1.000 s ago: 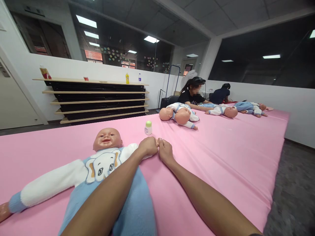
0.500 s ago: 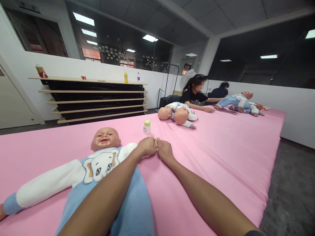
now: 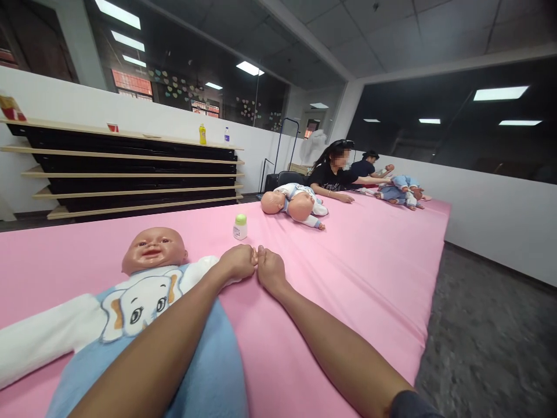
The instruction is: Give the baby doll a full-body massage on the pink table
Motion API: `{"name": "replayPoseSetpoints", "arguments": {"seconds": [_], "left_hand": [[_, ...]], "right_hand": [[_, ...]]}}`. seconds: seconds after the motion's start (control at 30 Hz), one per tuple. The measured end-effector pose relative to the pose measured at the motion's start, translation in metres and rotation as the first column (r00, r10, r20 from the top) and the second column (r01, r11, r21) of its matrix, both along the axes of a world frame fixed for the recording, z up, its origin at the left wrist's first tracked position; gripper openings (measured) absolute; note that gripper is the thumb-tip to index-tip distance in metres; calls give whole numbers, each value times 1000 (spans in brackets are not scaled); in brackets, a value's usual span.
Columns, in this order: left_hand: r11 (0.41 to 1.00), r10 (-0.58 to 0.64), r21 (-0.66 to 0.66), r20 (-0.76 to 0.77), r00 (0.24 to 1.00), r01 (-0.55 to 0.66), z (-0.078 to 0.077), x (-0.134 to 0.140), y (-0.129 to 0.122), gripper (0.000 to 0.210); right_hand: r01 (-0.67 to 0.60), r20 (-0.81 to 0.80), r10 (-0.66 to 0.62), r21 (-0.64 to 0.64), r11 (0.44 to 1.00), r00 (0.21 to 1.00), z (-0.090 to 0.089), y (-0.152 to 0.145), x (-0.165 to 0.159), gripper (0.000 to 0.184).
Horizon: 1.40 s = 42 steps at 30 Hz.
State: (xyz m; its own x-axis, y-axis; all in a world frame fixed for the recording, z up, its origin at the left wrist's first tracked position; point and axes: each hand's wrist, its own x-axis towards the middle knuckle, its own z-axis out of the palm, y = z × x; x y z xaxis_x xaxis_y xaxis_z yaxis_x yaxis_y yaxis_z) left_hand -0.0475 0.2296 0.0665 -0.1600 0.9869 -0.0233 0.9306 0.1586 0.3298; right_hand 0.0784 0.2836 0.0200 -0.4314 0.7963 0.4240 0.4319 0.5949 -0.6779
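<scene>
A baby doll [image 3: 154,249] lies face up on the pink-covered table [image 3: 348,278], dressed in a blue and white suit with an elephant face on its chest. My left hand [image 3: 238,261] is closed around the end of the doll's arm, by the wrist. Against it, my right hand [image 3: 270,268] is closed on the doll's hand, with the thumb on top; little of the doll's fingers shows between my two hands. Just beyond them stands a small white bottle with a green cap [image 3: 239,227]. My left forearm crosses over the doll's body.
More dolls lie in a heap [image 3: 300,204] past the bottle, and others [image 3: 402,191] farther down the table. A co-worker in black [image 3: 331,174] leans on the far side; another person [image 3: 363,167] sits behind. Stacked boards [image 3: 130,168] stand along the wall.
The whole view has swung to the right, so things sit farther left. My hands keep their hold on the doll's arm. A doll's head now shows near the farther person.
</scene>
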Motion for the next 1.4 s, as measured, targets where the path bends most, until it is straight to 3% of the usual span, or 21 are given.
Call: {"name": "replayPoseSetpoints", "arguments": {"seconds": [0.17, 0.37, 0.53, 0.7, 0.87, 1.2, 1.4], "left_hand": [[1000, -22, -16, -3, 1000, 22, 1, 0, 1, 5], [998, -56, -28, 53, 997, 58, -1, -3, 3, 5], [996, -69, -46, 83, 994, 73, -9, -11, 10, 10], [997, -63, -49, 51, 997, 66, -10, -12, 11, 9], [998, -31, -57, 22, 999, 33, 0, -5, 6, 8], [999, 28, -34, 19, 999, -27, 3, -1, 2, 9], [999, 11, -35, 39, 999, -10, 1, -1, 2, 10]], "right_hand": [[-48, -40, 49, 22, 999, 998, 4, 3, 1, 45], [-196, -3, 196, -71, 978, 981, 5, 6, 1, 61], [-286, -79, 275, -205, 936, 958, 0, 13, -2, 66], [-198, -38, 195, -194, 961, 980, 2, 9, -1, 65], [-159, 7, 162, -158, 975, 987, 8, 0, 1, 64], [67, 55, -70, 49, 997, 996, 4, 1, 2, 62], [-19, 89, 17, 28, 999, 996, 2, 8, 3, 67]]}}
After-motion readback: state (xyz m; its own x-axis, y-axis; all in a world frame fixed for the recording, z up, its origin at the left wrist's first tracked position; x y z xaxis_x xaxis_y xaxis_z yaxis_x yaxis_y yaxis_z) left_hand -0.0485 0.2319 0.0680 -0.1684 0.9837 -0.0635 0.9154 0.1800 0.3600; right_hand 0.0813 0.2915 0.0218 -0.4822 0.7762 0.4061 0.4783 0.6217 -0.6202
